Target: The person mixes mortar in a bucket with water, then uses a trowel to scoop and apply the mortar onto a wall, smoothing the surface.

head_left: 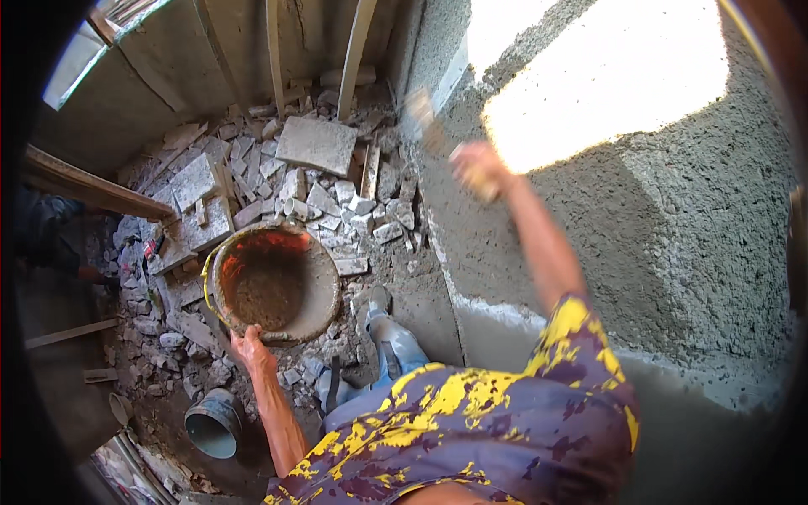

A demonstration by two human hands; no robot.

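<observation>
Head view: right grip [481,164] closed around a motion-blurred wooden tool [425,122], close to the grey-coated wall [581,210], contact impossible to tell. Left grip [253,348] curled over the near rim of a bucket [326,286] of grey-brown mix [269,296], bucket just ahead, well apart from the tool. Beyond, rubble [324,200]; toward the floor's far edge, a flat slab [316,145]; left of the left forearm [282,412], a grey pail [221,402].

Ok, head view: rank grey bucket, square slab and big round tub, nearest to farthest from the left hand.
1. Big round tub: nearest, the left hand grips its near rim.
2. Grey bucket: below and slightly left of the hand.
3. Square slab: farthest, beyond the tub, on the rubble.
</observation>
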